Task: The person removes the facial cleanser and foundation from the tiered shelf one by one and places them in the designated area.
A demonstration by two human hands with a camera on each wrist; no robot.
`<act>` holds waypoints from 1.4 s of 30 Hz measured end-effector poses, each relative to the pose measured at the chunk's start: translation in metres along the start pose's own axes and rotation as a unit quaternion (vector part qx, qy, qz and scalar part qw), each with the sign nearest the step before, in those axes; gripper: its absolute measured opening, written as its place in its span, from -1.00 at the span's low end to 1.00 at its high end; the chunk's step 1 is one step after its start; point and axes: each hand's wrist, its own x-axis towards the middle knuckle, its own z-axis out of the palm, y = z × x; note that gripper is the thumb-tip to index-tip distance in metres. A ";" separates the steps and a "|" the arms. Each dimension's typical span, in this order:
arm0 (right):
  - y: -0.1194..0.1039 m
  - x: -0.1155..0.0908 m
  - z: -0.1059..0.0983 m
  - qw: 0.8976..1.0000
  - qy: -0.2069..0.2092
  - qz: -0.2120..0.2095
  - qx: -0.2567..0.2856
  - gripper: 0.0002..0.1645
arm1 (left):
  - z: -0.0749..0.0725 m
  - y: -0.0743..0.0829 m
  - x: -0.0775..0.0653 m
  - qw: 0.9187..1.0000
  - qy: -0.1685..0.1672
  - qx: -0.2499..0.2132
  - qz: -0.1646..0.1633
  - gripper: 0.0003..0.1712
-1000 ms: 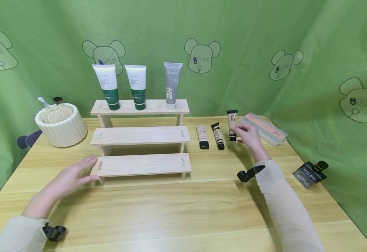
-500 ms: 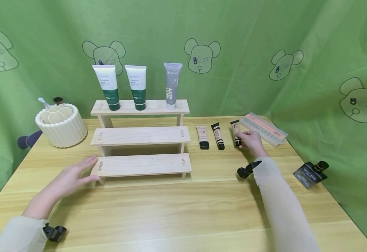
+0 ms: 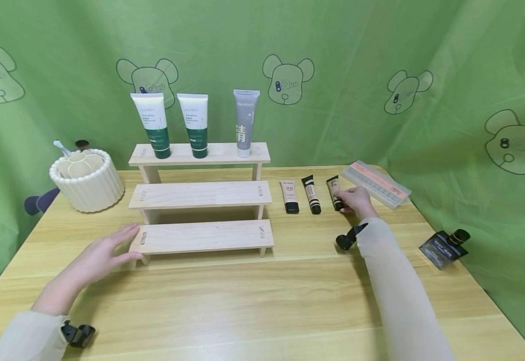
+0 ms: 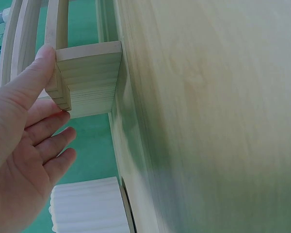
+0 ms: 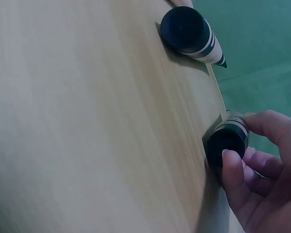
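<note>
My right hand (image 3: pixel 356 201) pinches a small beige cosmetic tube (image 3: pixel 333 188) at its black-cap end; the right wrist view shows thumb and fingers about the cap (image 5: pixel 225 144). That tube lies close over the table, right of a black-and-beige striped tube (image 3: pixel 311 194) and a pink BB cream tube (image 3: pixel 289 195). At the far left, my left hand (image 3: pixel 102 253) holds the end of the lowest step of a three-tier wooden rack (image 3: pixel 204 235). In the left wrist view its thumb (image 4: pixel 45 53) lies on the step's edge, the index finger at the end face.
Two white-and-green tubes (image 3: pixel 192 120) and a grey tube (image 3: pixel 246 120) stand on the rack's top step. A ribbed white pot (image 3: pixel 88 185) with brushes is at the left. A clear flat case (image 3: pixel 375 183) lies behind the right hand, a dark square bottle (image 3: pixel 440 249) near the right edge.
My right hand has lowered the small tube from upright to lying by the table, first shifting right, then slightly left. The left hand has stayed at the rack.
</note>
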 end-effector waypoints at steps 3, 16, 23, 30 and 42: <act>-0.001 0.001 0.001 1.000 0.000 0.007 -0.001 -0.41 | 0.000 -0.001 0.000 1.000 0.001 -0.001 0.002 -0.19; -0.002 -0.001 -0.002 1.000 -0.021 0.008 -0.022 -0.37 | -0.001 0.001 0.000 1.000 -0.001 -0.001 -0.002 -0.18; -0.003 -0.002 -0.005 0.999 -0.023 0.000 -0.036 -0.44 | -0.001 0.001 -0.001 1.000 -0.003 -0.001 -0.005 -0.18; -0.013 -0.007 -0.011 0.998 -0.020 -0.017 -0.057 -0.51 | 0.000 0.000 -0.002 1.000 0.007 0.003 0.007 -0.19; -0.064 -0.020 -0.008 0.991 -0.021 -0.106 -0.073 -0.46 | 0.000 0.000 -0.001 1.000 0.007 0.001 0.007 -0.19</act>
